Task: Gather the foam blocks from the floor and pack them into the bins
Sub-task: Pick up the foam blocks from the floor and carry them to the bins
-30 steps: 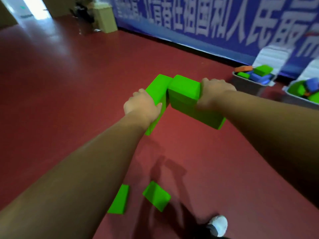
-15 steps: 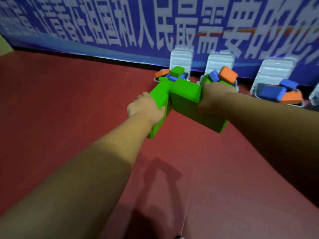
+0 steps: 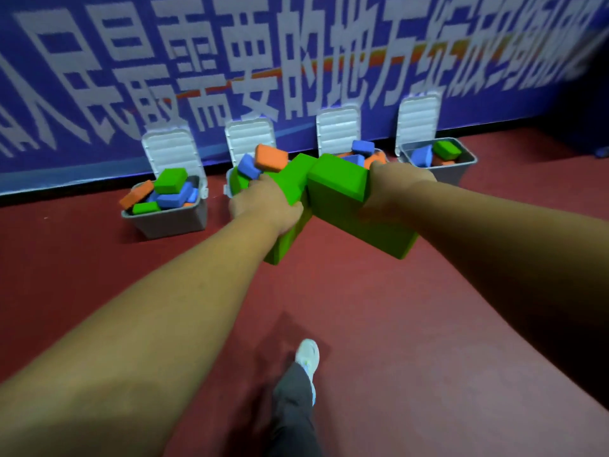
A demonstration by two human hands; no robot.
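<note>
Bins of grey plastic (image 3: 164, 222) now fill the middle of the head view, four in a row along the foot of the blue banner with white characters (image 3: 99, 77). A second ago only two showed at the right edge, so the person has turned and walked up to them, and the two loose green blocks that lay on the red floor (image 3: 379, 324) by the foot then are out of sight now. The load itself has not changed: the left hand (image 3: 263, 202) has its fingers curled round a slim green foam block (image 3: 295, 179), and the right hand (image 3: 393, 183) grips the far end of a thick green foam block (image 3: 342, 183), its fingers mostly hidden behind it. The two blocks touch at an inner corner and hang in the air in front of the second and third bins. I judge the carry almost done and the drop next, with at least those two floor blocks left to fetch. Counted: four bins, four white ribbed lids (image 3: 171, 153) standing open against the banner, two green blocks in hand. The leftmost bin shows two green, one orange and some blue blocks; the rightmost bin (image 3: 451, 174) one blue, one green and a sliver of orange; the middle two are partly hidden. One white shoe (image 3: 307, 356) steps forward below
</note>
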